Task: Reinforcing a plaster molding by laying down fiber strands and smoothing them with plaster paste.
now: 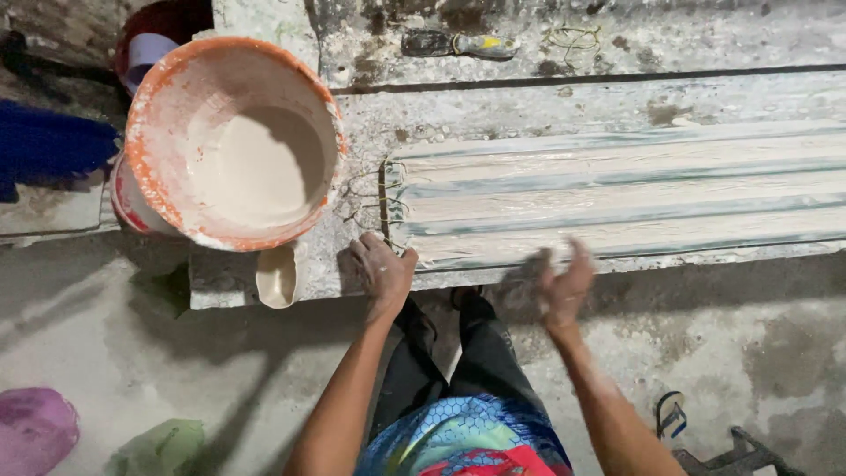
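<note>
My left hand (382, 267) rests with curled fingers on the front edge of a grey concrete slab (493, 115), beside some wire strands (381, 198) at the end of a long ribbed plaster moulding (634, 189). My right hand (567, 284) is blurred, fingers apart, just in front of the slab's edge below the moulding; it holds nothing that I can see. An orange bucket (233, 141) with pale plaster slurry stands on the slab's left end, near my left hand.
A small cream scoop (278, 277) lies at the slab's front edge under the bucket. A scraper (458, 43) lies at the back. A blue object (48, 145) is at far left, plastic bags (35, 427) on the floor, a sandal (671, 414) at lower right.
</note>
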